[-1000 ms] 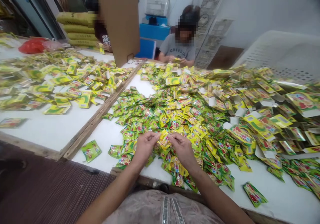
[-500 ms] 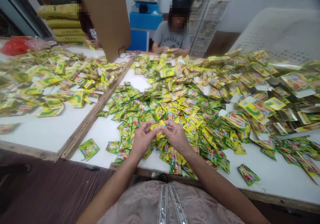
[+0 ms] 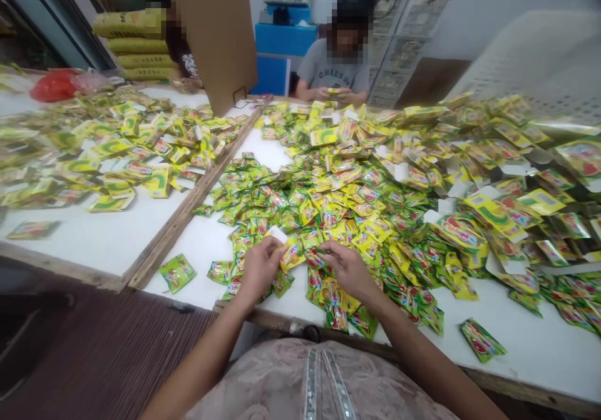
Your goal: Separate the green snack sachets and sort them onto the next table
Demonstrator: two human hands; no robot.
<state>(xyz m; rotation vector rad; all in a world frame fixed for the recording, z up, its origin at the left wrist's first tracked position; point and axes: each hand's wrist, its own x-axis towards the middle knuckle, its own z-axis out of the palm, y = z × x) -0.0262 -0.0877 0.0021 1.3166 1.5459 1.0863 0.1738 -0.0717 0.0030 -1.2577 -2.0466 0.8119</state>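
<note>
My left hand [image 3: 259,268] pinches a small yellow carton [image 3: 292,254] with a white flap raised at its upper end. Just to the right, my right hand [image 3: 350,271] has thumb and fingers close together at a green and red packet [image 3: 315,257]; whether it grips that packet is hard to make out. Both hands are over the near edge of a heap of green and yellow packets [image 3: 282,201] on the white table [image 3: 197,245].
Yellow cartons [image 3: 498,213] pile up at the right, and more [image 3: 113,151] lie beyond a wooden divider [image 3: 188,204] at the left. A brown board [image 3: 213,38] stands upright at the back. Across the table a person [image 3: 335,72] holds a small yellow item.
My hands have moved apart. The carton stays in my left hand, its white flap now showing, while my right hand has come off it. The view has shifted slightly left.
</note>
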